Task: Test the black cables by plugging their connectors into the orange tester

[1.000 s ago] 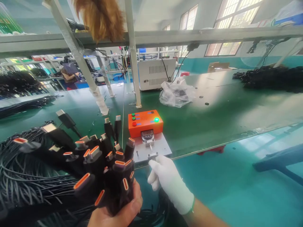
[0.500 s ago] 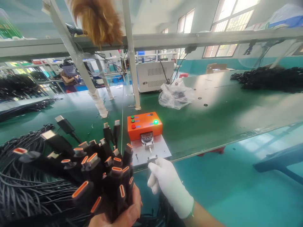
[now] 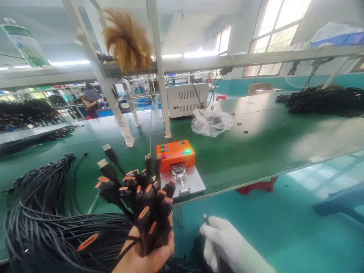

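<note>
My bare left hand (image 3: 150, 258) is wrapped round a bundle of black USB-C cables (image 3: 148, 212), connector ends up, many with orange in their openings. In a white glove, my right hand (image 3: 227, 240) pinches one black cable (image 3: 207, 221), its connector tip showing above the fingers. That hand is below and right of a test fixture: an orange box (image 3: 176, 154) with a lit green lamp and several buttons, a small digital gauge (image 3: 178, 169), and a metal plate (image 3: 196, 185). Neither hand touches the fixture. The gauge reading is too small to make out.
A large pile of black cables (image 3: 36, 204) covers the table's left side. Behind the fixture stand a shelf post (image 3: 162, 91), a clear plastic bag (image 3: 212, 123) and a vented white box (image 3: 186, 99). More black cables (image 3: 324, 100) lie far right. A person (image 3: 90, 102) is in the background.
My right hand has moved from the fixture's front edge down and to the right, and a cable connector now shows in its fingers. The view has tilted up slightly; the left hand keeps its bundle.
</note>
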`<state>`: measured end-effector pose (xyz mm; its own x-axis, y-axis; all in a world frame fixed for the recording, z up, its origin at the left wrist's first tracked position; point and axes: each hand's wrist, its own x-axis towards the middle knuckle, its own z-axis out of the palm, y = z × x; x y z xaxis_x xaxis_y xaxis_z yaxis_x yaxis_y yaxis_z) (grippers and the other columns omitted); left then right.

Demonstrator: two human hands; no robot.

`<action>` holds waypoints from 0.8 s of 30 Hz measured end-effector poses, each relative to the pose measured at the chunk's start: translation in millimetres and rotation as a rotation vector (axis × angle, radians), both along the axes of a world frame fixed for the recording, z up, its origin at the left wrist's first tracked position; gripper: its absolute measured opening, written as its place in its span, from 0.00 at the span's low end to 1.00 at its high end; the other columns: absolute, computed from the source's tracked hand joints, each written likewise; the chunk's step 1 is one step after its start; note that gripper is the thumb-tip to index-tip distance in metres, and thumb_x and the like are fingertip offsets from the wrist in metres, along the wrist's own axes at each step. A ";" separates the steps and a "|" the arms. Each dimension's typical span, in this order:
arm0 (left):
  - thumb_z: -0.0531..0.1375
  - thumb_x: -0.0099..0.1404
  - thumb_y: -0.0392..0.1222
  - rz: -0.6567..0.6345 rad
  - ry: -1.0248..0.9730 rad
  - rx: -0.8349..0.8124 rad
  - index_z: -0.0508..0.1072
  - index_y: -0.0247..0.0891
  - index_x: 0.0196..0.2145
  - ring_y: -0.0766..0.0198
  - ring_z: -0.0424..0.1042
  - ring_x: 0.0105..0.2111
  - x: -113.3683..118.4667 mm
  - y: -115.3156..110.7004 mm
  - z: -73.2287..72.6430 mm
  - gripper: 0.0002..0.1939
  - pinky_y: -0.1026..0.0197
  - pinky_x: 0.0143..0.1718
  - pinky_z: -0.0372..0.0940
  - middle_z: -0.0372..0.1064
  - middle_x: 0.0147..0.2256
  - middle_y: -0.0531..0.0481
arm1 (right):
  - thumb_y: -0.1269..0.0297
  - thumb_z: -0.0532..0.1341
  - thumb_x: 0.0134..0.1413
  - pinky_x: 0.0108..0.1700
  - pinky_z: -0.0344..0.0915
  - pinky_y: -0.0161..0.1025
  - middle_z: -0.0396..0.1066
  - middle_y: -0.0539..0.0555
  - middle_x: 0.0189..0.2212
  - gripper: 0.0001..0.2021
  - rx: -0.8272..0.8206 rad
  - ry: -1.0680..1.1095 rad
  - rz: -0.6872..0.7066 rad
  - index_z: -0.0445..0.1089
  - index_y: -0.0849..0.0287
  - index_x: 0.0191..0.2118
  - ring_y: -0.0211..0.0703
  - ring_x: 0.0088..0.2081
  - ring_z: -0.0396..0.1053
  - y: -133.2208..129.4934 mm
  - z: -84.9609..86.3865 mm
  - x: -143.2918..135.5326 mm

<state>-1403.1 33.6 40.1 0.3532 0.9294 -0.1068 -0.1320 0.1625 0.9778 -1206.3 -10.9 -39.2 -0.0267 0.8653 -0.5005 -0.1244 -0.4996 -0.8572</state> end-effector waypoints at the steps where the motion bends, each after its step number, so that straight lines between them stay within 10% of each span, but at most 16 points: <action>1: 0.71 0.46 0.44 0.013 -0.033 -0.035 0.77 0.41 0.34 0.60 0.67 0.25 2.1 -0.5 0.7 0.16 0.58 0.29 0.62 0.71 0.26 0.50 | 0.54 0.51 0.54 0.18 0.54 0.34 0.65 0.48 0.13 0.13 -0.043 -0.137 0.020 0.56 0.55 0.25 0.37 0.12 0.60 -2.4 0.9 9.2; 6: 0.66 0.51 0.41 -0.055 0.047 0.036 0.77 0.37 0.39 0.57 0.69 0.28 4.1 0.0 -2.2 0.15 0.58 0.30 0.60 0.73 0.25 0.49 | 0.53 0.56 0.53 0.30 0.61 0.41 0.68 0.53 0.19 0.14 0.091 -0.834 -0.138 0.62 0.53 0.22 0.47 0.25 0.69 -2.2 43.4 38.1; 11: 0.65 0.50 0.40 0.006 0.109 0.024 0.79 0.35 0.35 0.56 0.68 0.30 2.8 2.1 -8.6 0.13 0.56 0.34 0.60 0.75 0.28 0.47 | 0.52 0.54 0.57 0.45 0.64 0.43 0.73 0.54 0.36 0.15 0.641 -0.443 -0.166 0.71 0.53 0.42 0.48 0.39 0.70 4.2 95.0 3.4; 18: 0.69 0.46 0.38 0.272 0.004 0.036 0.80 0.35 0.30 0.54 0.72 0.34 4.8 5.0 0.1 0.11 0.57 0.37 0.64 0.77 0.31 0.46 | 0.69 0.63 0.46 0.46 0.67 0.43 0.74 0.53 0.38 0.24 0.541 0.033 0.072 0.66 0.56 0.52 0.47 0.41 0.72 20.1 79.4 -50.6; 24: 0.65 0.52 0.43 0.323 0.200 0.178 0.79 0.36 0.32 0.52 0.73 0.35 10.5 -0.1 3.9 0.10 0.56 0.39 0.65 0.78 0.30 0.48 | 0.72 0.59 0.46 0.43 0.68 0.43 0.75 0.51 0.31 0.19 0.508 -0.201 0.037 0.71 0.54 0.47 0.48 0.36 0.74 18.6 66.4 -60.8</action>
